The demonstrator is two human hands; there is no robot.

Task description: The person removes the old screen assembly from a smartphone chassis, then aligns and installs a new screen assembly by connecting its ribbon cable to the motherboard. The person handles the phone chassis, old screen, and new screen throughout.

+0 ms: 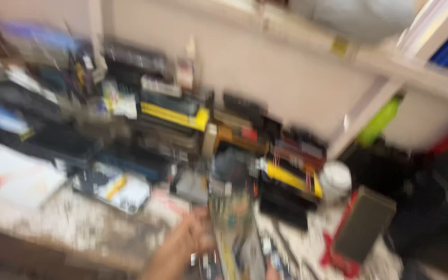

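The whole head view is badly motion-blurred. My left hand (190,241) reaches in from the bottom edge toward a greenish circuit board (230,211) standing among clutter on the speckled worktop (73,220). Its fingers lie at the board's lower left edge; the blur hides whether they grip it. A small skin-coloured patch at the bottom edge may be my right hand (272,271), too blurred to read.
Stacks of dark boxes and devices, some with yellow bands (175,115), pile against the pale wall. A white packet (19,179) lies left. A dark block (364,223) on a red object sits right, near a white roll (335,180) and a green bottle (378,123).
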